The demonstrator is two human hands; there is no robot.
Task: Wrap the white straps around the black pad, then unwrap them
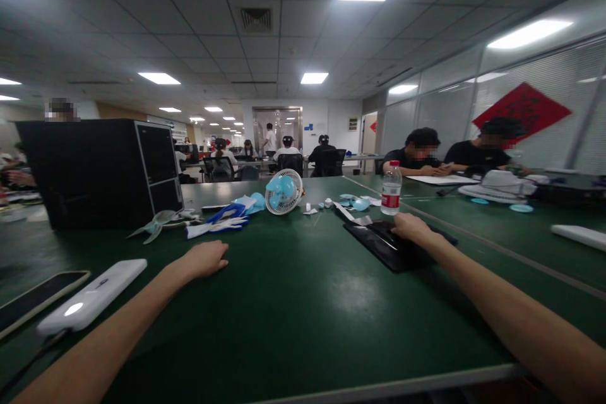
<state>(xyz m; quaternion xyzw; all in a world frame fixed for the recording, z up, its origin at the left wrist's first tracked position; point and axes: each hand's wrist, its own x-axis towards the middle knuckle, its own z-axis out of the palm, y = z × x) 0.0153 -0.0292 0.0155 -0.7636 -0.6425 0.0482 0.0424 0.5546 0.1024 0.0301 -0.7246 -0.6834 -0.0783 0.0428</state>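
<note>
Both hands reach over the worktop [293, 328]: the right hand [411, 227] is at the black sheet [396, 259], which lies unlifted near the bottle [391, 189], the left hand [206, 259] is apart, and whether either grip is clenched I cannot tell.

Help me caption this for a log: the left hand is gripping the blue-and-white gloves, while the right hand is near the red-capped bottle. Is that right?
Not quite: the left hand isn't gripping the blue-and-white gloves. In the head view, they lie on the green tabletop beyond it, apart from it. The right hand is near the red-capped bottle, as you say.
</note>
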